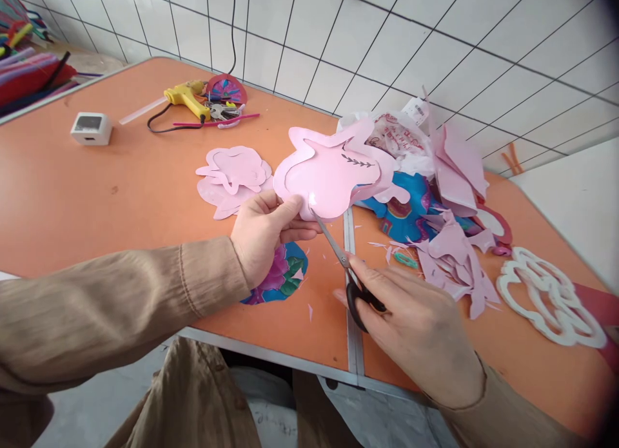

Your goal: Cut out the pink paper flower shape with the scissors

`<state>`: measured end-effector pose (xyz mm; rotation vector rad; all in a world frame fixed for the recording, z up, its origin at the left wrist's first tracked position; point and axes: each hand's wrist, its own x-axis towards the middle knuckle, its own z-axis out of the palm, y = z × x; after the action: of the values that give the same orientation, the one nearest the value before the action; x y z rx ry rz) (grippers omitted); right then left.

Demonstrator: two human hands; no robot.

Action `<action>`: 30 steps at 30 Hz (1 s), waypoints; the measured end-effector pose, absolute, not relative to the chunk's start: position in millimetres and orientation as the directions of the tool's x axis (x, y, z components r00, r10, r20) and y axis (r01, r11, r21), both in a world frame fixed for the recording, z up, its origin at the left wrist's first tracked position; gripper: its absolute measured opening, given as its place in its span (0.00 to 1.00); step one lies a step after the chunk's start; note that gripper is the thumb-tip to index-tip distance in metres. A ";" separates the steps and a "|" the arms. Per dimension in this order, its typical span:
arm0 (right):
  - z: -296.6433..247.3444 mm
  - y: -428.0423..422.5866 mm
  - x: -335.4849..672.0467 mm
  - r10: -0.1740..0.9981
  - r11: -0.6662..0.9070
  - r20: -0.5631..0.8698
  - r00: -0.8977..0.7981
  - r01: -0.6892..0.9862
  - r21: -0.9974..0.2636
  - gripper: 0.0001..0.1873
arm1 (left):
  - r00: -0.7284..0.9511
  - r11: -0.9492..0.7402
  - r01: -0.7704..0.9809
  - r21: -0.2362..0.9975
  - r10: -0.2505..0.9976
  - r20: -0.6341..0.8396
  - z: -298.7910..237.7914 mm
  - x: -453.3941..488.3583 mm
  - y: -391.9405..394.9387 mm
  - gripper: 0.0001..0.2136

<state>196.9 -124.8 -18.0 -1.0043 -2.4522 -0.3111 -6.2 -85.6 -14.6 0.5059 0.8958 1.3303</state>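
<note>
My left hand is closed in a pinch on the lower edge of a pink paper cut-out with a wavy outline, lifted above the orange table. My right hand grips black-handled scissors, fingers through the loops. The blade tips touch the cut-out's bottom edge beside my left thumb. A colourful flower-patterned piece lies on the table under my left hand.
Cut pink shapes lie at left of centre. Pink scraps and a plastic bag pile up at right, with a white foam outline beyond. A yellow glue gun and a small white box sit at the far left.
</note>
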 end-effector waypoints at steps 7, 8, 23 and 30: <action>-11.3 -122.8 197.1 0.653 0.707 0.431 -0.623 0.705 -0.052 0.14 | -0.015 0.193 -0.582 0.790 0.969 -0.248 -13.4 -6.6 -87.1 0.11; -11.0 -122.7 197.2 0.657 0.706 0.423 -0.624 0.706 -0.056 0.14 | -0.013 0.194 -0.580 0.791 0.969 -0.248 -13.2 -6.5 -87.3 0.11; -16.8 -122.9 189.6 0.633 0.708 0.480 -0.608 0.705 -0.041 0.11 | 0.024 0.226 -0.585 0.779 0.965 -0.261 -13.3 -4.9 -91.2 0.12; -18.5 -123.1 186.3 0.636 0.711 0.493 -0.594 0.699 -0.075 0.13 | 0.048 0.246 -0.590 0.769 0.962 -0.270 -12.1 -3.8 -92.6 0.12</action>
<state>186.3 -123.1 -18.5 -1.0205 -2.4239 -0.1721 -3.8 -92.6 -12.1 0.5294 0.8812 1.2701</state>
